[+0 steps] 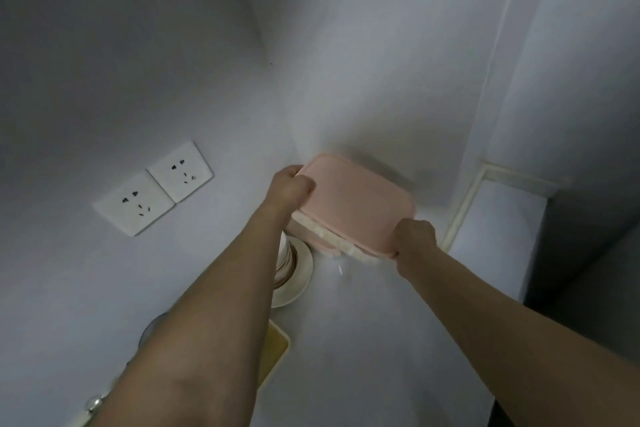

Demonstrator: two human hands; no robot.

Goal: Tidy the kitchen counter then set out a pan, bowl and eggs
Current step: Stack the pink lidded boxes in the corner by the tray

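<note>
The pink box (353,204) is held by its two ends between the left hand (291,189) and the right hand (414,239), above the table (346,340), and should be kept flat and moved slowly past the stacked bowls (289,267) under the left hand.

A pale pink box (356,199), white sockets (152,188), a white counter (363,340), a yellow-topped board (275,352).
</note>
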